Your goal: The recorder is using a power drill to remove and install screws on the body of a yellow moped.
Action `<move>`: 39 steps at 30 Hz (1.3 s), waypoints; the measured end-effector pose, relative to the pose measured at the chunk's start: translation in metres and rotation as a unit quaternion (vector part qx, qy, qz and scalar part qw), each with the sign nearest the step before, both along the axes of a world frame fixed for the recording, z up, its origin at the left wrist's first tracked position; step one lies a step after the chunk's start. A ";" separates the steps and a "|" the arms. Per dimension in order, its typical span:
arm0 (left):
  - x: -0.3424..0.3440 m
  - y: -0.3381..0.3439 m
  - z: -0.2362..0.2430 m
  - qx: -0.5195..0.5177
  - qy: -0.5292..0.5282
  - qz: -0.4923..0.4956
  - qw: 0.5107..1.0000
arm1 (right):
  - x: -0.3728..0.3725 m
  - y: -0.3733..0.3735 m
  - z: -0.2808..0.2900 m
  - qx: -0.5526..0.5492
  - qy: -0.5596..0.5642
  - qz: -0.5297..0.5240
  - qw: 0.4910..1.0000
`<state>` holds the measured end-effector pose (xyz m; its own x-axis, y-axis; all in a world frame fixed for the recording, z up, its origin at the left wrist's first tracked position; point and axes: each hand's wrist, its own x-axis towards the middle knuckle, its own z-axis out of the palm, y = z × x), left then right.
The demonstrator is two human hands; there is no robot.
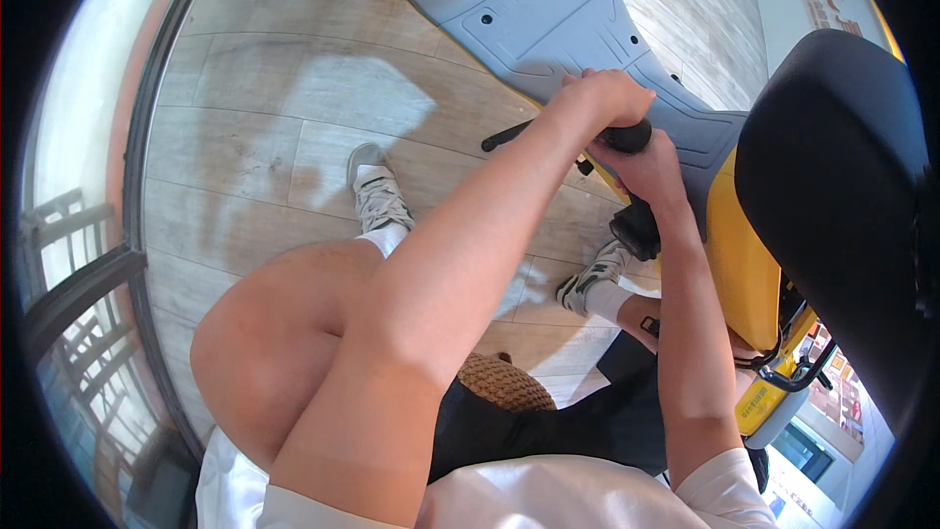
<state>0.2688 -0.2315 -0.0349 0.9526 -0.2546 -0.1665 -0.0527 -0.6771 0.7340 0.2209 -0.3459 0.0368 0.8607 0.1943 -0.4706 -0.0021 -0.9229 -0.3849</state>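
Observation:
My left hand (612, 98) is closed over the rounded top of a black tool (629, 135), apparently a drill, at the scooter's side. My right hand (648, 165) grips its handle just below, and the tool's blocky base (636, 230) shows under that hand. The tool's far end is hidden. Both hands are beside the edge of a grey footboard (548, 24) with dark fasteners, on a yellow-bodied scooter (734, 225). A short black bar (504, 137) sticks out from the scooter's lower edge, left of the tool.
A large black seat (832, 167) stands close at the right. My legs and shoes (377, 191) are on the wood-look floor (225, 108). A woven brown object (504, 382) is beneath me. A dark-framed glass panel (78, 284) runs along the left, and a lettered white panel shows upper right.

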 end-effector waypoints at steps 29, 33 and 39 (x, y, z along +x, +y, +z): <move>-0.004 0.067 0.020 -0.203 0.169 0.225 0.938 | 0.016 0.002 0.009 0.196 0.229 -0.243 0.922; -0.004 0.069 0.016 -0.201 0.169 0.221 0.939 | 0.015 -0.002 0.006 0.211 0.229 -0.267 0.912; -0.006 0.072 0.017 -0.189 0.195 0.223 0.936 | 0.006 -0.001 0.008 0.243 0.219 -0.305 0.894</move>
